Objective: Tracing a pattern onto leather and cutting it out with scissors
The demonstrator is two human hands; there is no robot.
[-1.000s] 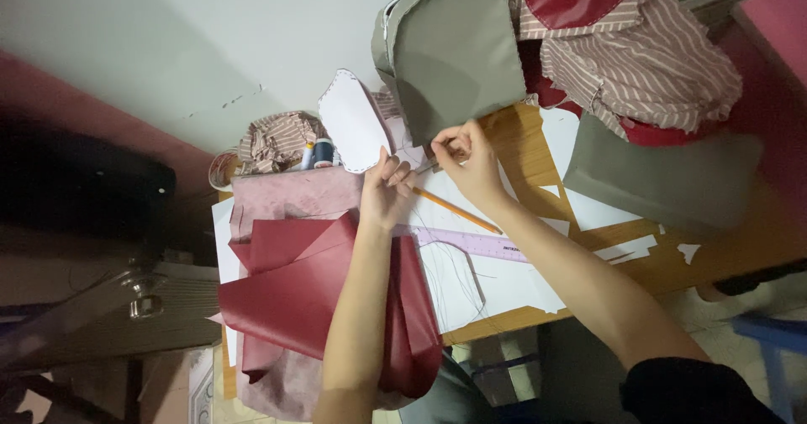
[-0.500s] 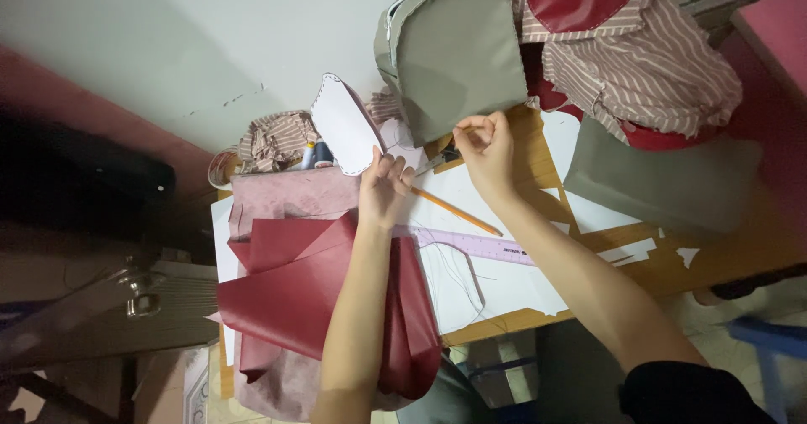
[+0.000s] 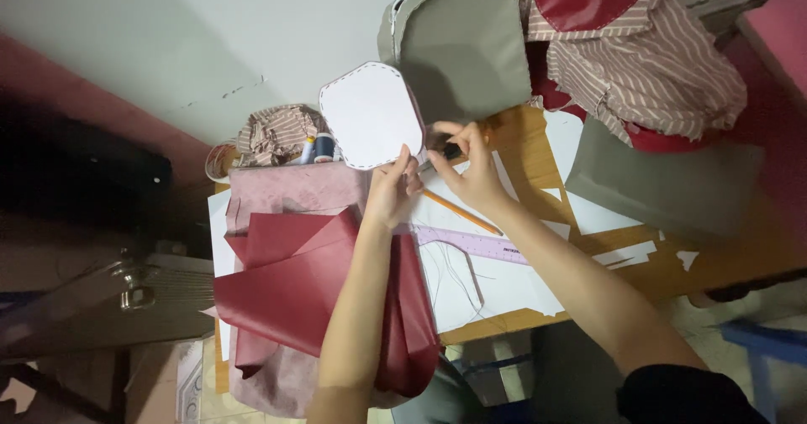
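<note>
My left hand grips the lower edge of a white octagon-shaped paper piece with a dotted border, holding it up above the table. My right hand is beside it on the right, fingers pinched on a small dark object near the paper's lower right edge. Dark red leatherette sheets lie under my left forearm, on top of pink fabric. A pencil and a purple ruler lie on white paper below my right hand.
A grey-green padded piece stands behind the paper. Striped fabric with a red patch is piled at the back right, a grey-green sheet beside it. Thread spools and a striped bundle sit at the back left. The wooden table edge faces me.
My left hand has raised and turned the white paper piece so its flat face shows fully. My right hand moved left and down toward the paper's edge.
</note>
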